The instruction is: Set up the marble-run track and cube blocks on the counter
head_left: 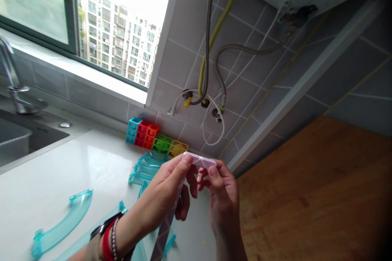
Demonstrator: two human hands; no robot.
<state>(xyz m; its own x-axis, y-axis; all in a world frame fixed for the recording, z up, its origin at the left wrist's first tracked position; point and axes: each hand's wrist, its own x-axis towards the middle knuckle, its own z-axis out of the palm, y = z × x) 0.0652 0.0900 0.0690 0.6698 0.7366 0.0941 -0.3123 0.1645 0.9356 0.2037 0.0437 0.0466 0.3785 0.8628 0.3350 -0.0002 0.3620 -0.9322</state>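
A lilac strip [204, 162] with thin gold diagonal lines, of paper or ribbon, is stretched between my hands above the counter. My left hand [167, 179] pinches it near a bend, with the thumb on top. From there the longer part hangs down behind the left hand to the bottom edge. At the strip's right end, my right hand [225, 191] grips it between thumb and fingertips. Below and left of my hands lie clear teal curved track pieces [69, 220], partly covered by my left forearm. That wrist wears a dark watch and bracelets.
Blue, red, orange, green and yellow openwork blocks [143, 133] stand against the tiled wall on the white counter [101, 163]. At left are a sink [39, 138] and tap [15, 77]. Hoses [210, 45] and a looped white cable hang at the back; a wooden surface [306, 195] fills the right.
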